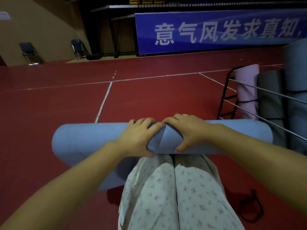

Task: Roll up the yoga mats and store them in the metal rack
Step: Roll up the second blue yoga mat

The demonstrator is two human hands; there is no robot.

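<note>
A blue yoga mat [86,138], rolled into a thick tube, lies across the red floor in front of my knees. Its loose end [113,178] runs back under my legs on the left. My left hand [137,138] grips the middle of the roll, fingers over the top and thumb underneath. My right hand [187,131] grips it right beside the left in the same way. The metal rack [229,97] stands at the right with a pink rolled mat [247,90] and grey-blue rolled mats [269,97] upright in it.
A black elastic strap [252,206] lies on the floor at the lower right. White court lines cross the red floor [149,97]. A blue banner [216,30] stands at the back. Two folding chairs [29,52] stand against the far left wall.
</note>
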